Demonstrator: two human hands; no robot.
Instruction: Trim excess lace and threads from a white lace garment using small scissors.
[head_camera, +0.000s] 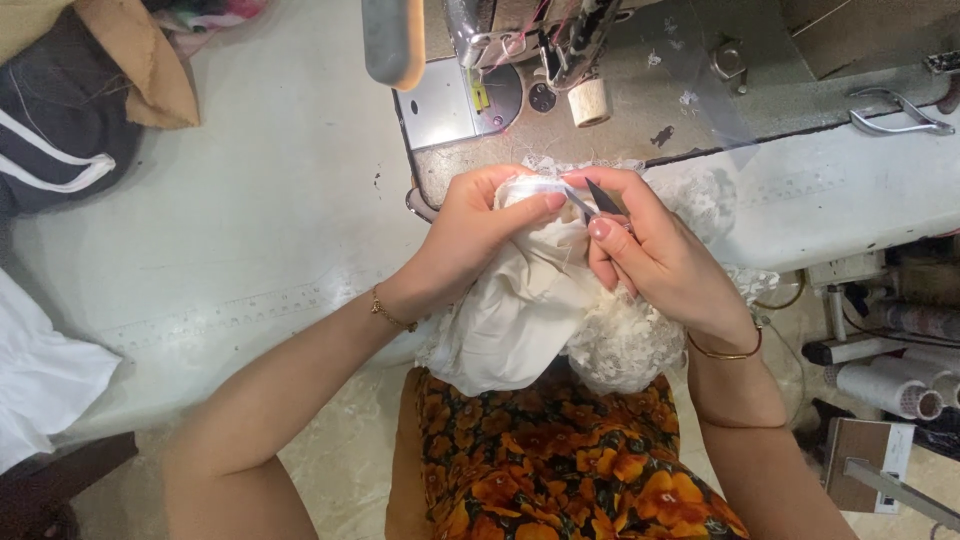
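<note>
Head view shows the left hand (478, 225) closed around a bunch of white cloth (510, 315) with lace (625, 345), held up in front of the sewing machine (520, 45) and over the lap in a flowered orange dress (560, 465). Right hand (655, 250) pinches small dark snips (592, 200), and their tips touch the top of the cloth just beside the left thumb. On the white table (250, 220) lie a dark garment with white stripes (55, 125) at the far left and silver scissors (895, 112) at the far right, and thread spools (890, 388) sit low on the right; I see no box or bin holding anything.
</note>
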